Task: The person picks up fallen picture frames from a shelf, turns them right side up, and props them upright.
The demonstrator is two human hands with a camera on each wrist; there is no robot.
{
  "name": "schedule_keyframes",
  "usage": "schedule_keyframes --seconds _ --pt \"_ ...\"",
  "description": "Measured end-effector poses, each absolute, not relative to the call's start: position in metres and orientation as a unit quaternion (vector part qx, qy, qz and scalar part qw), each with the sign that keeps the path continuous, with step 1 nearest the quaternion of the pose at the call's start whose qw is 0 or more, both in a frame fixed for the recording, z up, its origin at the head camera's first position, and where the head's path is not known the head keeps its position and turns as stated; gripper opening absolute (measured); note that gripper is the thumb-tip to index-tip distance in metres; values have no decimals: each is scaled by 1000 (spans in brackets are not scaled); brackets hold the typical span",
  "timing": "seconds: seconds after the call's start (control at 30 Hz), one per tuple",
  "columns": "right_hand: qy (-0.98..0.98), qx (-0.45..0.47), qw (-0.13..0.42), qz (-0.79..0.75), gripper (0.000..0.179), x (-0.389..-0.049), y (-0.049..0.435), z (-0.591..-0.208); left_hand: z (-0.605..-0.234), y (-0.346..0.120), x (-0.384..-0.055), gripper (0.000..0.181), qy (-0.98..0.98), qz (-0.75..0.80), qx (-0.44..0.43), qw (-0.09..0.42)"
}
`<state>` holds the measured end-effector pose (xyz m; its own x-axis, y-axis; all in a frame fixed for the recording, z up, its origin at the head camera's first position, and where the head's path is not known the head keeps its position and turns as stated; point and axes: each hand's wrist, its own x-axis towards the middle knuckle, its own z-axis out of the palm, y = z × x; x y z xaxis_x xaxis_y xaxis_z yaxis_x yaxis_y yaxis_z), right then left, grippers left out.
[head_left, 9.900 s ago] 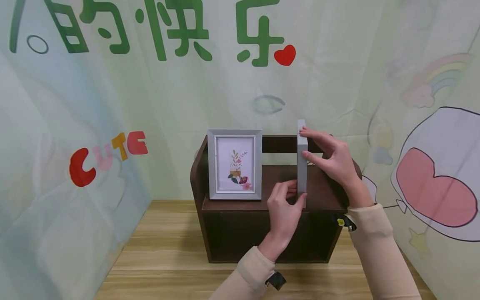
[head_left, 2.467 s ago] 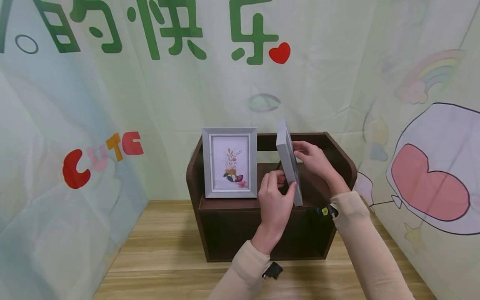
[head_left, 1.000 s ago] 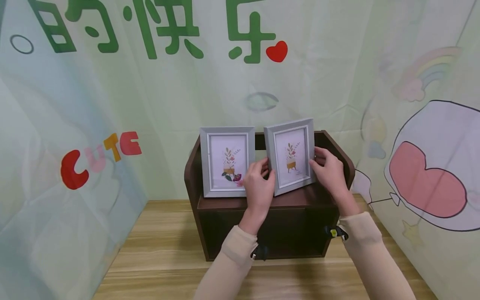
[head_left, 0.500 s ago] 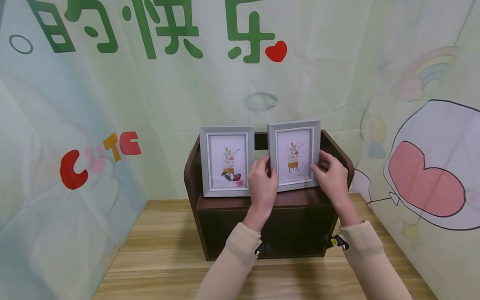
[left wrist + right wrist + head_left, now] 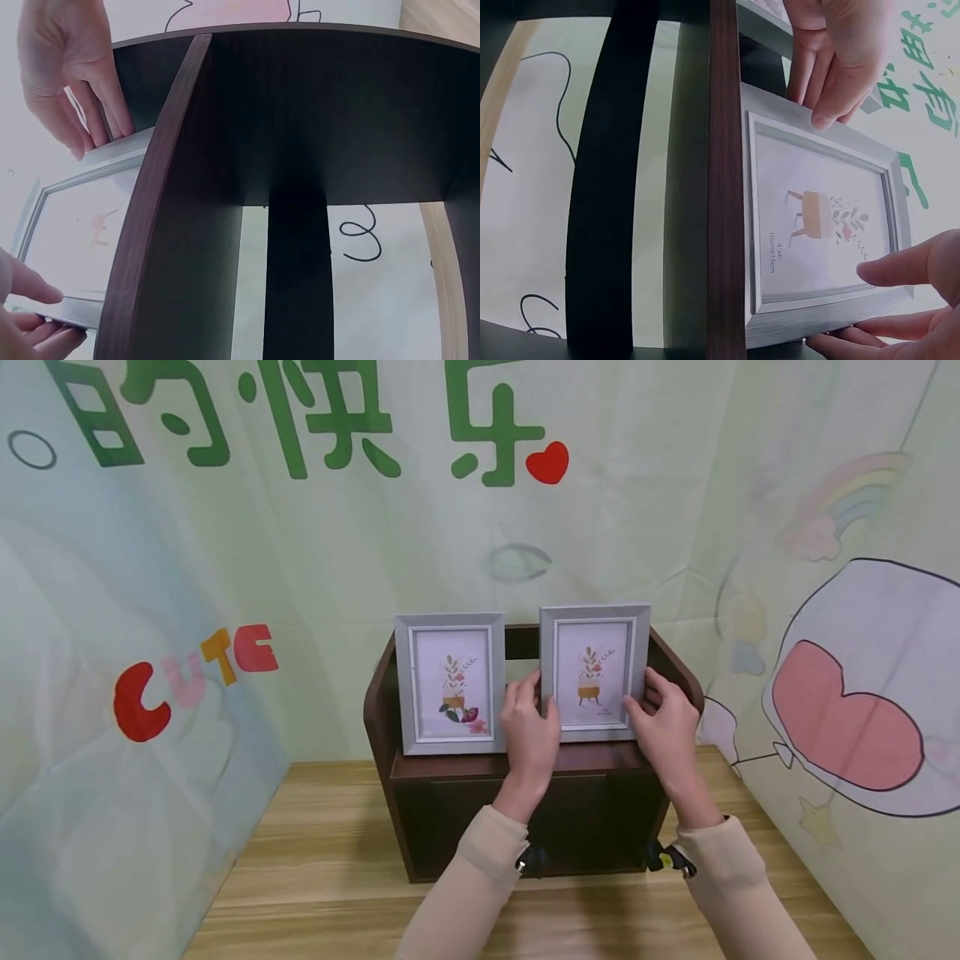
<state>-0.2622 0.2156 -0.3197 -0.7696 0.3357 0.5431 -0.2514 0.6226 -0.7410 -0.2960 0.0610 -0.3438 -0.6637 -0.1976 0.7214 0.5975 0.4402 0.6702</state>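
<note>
A grey picture frame (image 5: 595, 672) with a plant-pot print stands on the right of a dark brown shelf's top board (image 5: 480, 767), facing me. My left hand (image 5: 530, 727) grips its left edge, thumb on the front and fingers behind. On its right edge my right hand (image 5: 663, 718) holds it the same way. The right wrist view shows this picture frame (image 5: 821, 217) close up, with the right thumb on its front. To the left stands a second grey picture frame (image 5: 451, 685), showing a similar print with flowers at its lower corner. The back of my left hand is close to it.
The dark brown shelf (image 5: 525, 822) has raised side walls, a slotted back and a lower compartment. It stands on a wood-grain table (image 5: 315, 860). Printed cloth (image 5: 337, 552) hangs behind and on both sides.
The right picture frame has turned from edge-on to face forward, then straightened from a tilt and shifted slightly right. Both hands moved with it; the left picture frame stays in place.
</note>
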Motion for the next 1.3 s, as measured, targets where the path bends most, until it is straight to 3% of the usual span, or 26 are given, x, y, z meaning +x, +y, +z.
schedule_keyframes --seconds 1.13,1.3 --pt "-843 -21 320 432 55 -263 207 -315 -342 53 -296 37 -762 -508 -125 381" --pt "-843 5 337 419 54 -258 210 -317 -342 45 -290 38 -754 -506 -164 385"
